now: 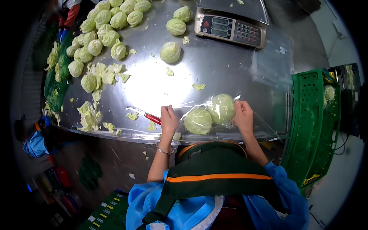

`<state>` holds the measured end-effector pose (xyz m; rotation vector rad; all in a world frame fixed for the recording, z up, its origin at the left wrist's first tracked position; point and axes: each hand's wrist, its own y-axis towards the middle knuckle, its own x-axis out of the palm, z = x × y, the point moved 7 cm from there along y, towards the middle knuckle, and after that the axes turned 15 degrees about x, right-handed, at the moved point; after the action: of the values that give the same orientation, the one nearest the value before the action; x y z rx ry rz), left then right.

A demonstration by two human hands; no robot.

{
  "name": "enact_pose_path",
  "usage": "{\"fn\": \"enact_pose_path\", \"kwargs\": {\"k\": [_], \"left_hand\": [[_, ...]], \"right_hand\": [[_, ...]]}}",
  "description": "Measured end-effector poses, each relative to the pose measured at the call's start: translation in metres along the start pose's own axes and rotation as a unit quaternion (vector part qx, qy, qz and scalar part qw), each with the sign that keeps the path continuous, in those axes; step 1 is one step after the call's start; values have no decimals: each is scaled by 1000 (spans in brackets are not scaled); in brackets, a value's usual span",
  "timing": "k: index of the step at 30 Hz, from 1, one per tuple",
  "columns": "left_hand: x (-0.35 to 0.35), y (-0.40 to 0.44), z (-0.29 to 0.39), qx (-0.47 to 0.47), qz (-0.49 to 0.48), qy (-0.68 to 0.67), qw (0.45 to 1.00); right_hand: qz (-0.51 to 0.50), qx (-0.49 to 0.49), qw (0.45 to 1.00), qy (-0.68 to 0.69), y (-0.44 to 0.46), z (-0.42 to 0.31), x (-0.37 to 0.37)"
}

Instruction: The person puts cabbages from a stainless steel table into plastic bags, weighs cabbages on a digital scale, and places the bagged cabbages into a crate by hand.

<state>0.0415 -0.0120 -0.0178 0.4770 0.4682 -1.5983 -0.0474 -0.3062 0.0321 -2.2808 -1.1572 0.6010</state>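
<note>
Two pale green cabbages, one on the left and one on the right, lie side by side inside a clear plastic bag near the table's front edge. My left hand pinches the bag's left end, its fingers closed. At the other end, beside the right cabbage, my right hand is closed on the plastic. Just left of my left hand lies a knife with a red handle and a curved blade. Scraps of leaf lie around it.
Many cabbages are heaped at the back left, with loose leaves below. A scale stands at the back right, near a stack of clear bags. Green crates border the right side. Another person's sleeve shows at top left.
</note>
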Motion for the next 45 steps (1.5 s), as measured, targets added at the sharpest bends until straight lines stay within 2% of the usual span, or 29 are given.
{"fn": "enact_pose_path", "kwargs": {"k": [3,6,8,12,14,15,16,18,21,24,25,28,30,32,35,36,38,39,40,42,43,45], "left_hand": [[17,-9,-31,-38,-76,26,996],[37,-16,-42,-48,-161,42,985],[41,-19,-38,-31,-222,60,973],[-9,-9,9,102,-44,115,987],[-38,-3,73,249,47,129,959],[-27,-9,89,314,-6,48,948],[-6,-22,94,332,-102,26,938],[28,-44,88,271,-236,-21,933],[36,-40,74,203,-312,-61,926],[47,-37,41,80,-341,-62,935],[48,-29,44,56,-370,-62,925],[45,-18,53,-111,-456,-126,874],[34,-20,65,-131,-428,-242,861],[16,-23,78,-217,-405,-380,803],[-14,-17,115,13,-417,-299,859],[-15,-17,129,37,-380,-251,889],[-10,-12,146,-11,-337,-104,936],[-6,-5,167,81,-310,-47,946],[0,0,195,129,-306,-76,940],[17,4,276,281,-322,-74,901],[26,3,317,342,-310,-121,879],[46,-7,393,443,-306,-196,820]], "right_hand": [[-6,-74,996,-49,11,10,7],[12,-97,982,-160,16,3,6],[35,-186,957,-222,11,-7,13],[84,-299,896,-317,-2,-14,21],[29,-283,915,-287,-3,-11,24],[2,-272,923,-272,-5,-7,23],[-9,-258,923,-286,-4,-2,23],[-29,-240,920,-308,4,4,25],[-91,-171,964,-184,18,17,25],[-87,-130,976,-154,36,22,31],[-103,-57,983,-143,45,19,38],[-121,154,972,-127,39,8,37],[-111,261,948,-144,18,8,28],[-144,314,936,-64,2,32,16],[-194,342,916,78,-22,53,10],[-210,338,908,128,-27,54,10],[-282,300,896,166,-48,20,21],[-277,295,890,210,-50,19,16],[-266,282,886,255,-49,16,8],[-201,211,894,340,-44,-12,-26],[-210,196,852,437,-40,-25,-44],[-197,67,867,452,-25,-66,-115]]}}
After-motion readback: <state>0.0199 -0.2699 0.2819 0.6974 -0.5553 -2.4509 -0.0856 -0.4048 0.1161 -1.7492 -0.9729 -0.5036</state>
